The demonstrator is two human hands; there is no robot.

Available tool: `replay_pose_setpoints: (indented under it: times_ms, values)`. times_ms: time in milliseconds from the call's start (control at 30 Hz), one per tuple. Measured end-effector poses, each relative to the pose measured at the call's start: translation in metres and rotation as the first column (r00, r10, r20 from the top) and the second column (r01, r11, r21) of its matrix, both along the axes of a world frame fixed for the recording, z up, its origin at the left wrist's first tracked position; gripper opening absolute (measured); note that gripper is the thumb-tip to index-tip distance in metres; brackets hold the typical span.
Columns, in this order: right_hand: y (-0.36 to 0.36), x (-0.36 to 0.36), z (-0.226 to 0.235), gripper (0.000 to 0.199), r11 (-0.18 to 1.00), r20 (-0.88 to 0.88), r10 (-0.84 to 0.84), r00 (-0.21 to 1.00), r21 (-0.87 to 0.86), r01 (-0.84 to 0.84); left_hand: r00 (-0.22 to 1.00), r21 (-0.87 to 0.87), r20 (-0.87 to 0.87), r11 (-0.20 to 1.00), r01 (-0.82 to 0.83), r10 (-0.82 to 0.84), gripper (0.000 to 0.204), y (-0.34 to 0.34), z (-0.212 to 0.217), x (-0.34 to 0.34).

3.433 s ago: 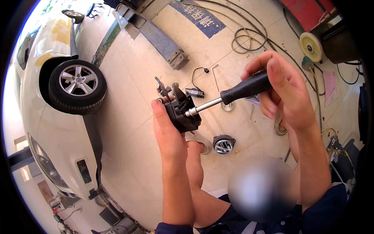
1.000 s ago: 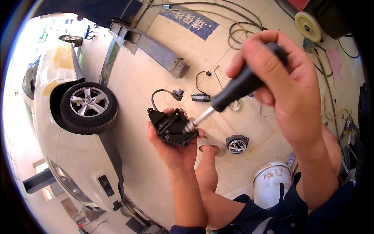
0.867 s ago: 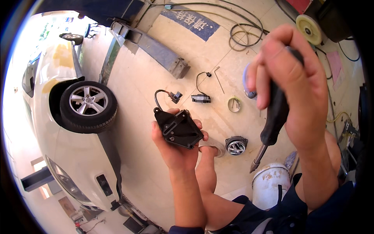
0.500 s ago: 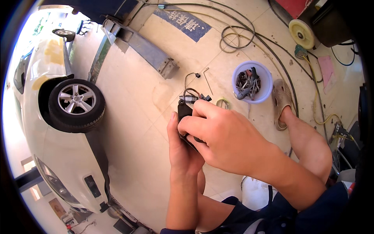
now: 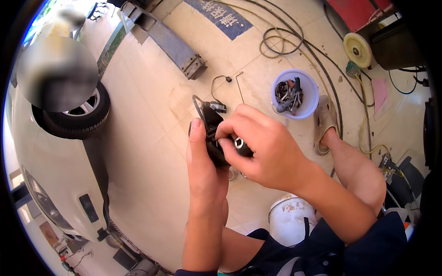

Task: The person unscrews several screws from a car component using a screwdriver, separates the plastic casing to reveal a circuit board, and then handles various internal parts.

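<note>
My left hand [image 5: 202, 172] is wrapped round a black plastic part [image 5: 212, 120], its thumb along the near left edge. A looped cable [image 5: 198, 105] runs from the top of this part to a grey and black connector [image 5: 216, 107]. My right hand [image 5: 269, 149] is closed, thumb and forefinger pinched against the part's face; whatever lies between those fingertips is hidden. Tucked in the same hand is a dark socket-like tool [image 5: 239, 142], showing a shiny metal end with an angular hole. Past the hands, a thin wire with a small black plug [image 5: 228, 79] and a bent metal rod [image 5: 240, 87] are visible.
A lavender bucket [image 5: 311, 99] of hand tools stands beside my clog-clad foot [image 5: 325, 124]. Nearer is a stained white bucket [image 5: 286, 223]. Left stands a pale car [image 5: 57, 170] with its wheel turned out; beyond lie a grey lift arm [image 5: 172, 48] and coiled hoses [image 5: 301, 41].
My left hand has tilted the black part, and its cable loop now stands out to the left. My right hand has turned, bringing the tool's metal end into sight. The whole view has shifted slightly.
</note>
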State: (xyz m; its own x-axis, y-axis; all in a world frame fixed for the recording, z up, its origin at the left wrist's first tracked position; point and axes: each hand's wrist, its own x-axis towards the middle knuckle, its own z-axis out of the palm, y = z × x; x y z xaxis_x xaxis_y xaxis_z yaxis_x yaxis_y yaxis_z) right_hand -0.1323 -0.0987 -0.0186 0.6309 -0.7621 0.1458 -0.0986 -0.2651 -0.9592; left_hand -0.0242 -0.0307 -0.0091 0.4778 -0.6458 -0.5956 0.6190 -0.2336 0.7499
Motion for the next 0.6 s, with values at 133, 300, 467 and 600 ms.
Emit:
replay_pose_setpoints:
  times_ms: [133,300,467,600]
  values:
    - [-0.005,0.011,-0.017,0.01,0.999,0.04,-0.042,0.998,0.024,0.041,0.99,0.055,0.055,0.99,-0.133,0.13,0.044,0.004,0.004,0.016]
    - [0.002,-0.014,-0.118,0.015,0.902,-0.328,-0.035,0.944,0.396,0.171,0.969,0.007,0.08,0.972,-0.234,0.233,0.041,0.02,0.008,0.051]
    - [0.041,-0.027,-0.282,0.016,0.498,-0.57,-0.081,0.818,0.688,0.528,0.953,0.011,0.059,0.954,-0.299,0.298,0.045,0.045,0.013,0.074]
    - [0.056,-0.011,-0.371,0.012,0.386,-0.61,-0.118,0.784,0.699,0.602,0.92,-0.007,0.033,0.921,-0.39,0.391,0.051,0.058,0.013,0.08]
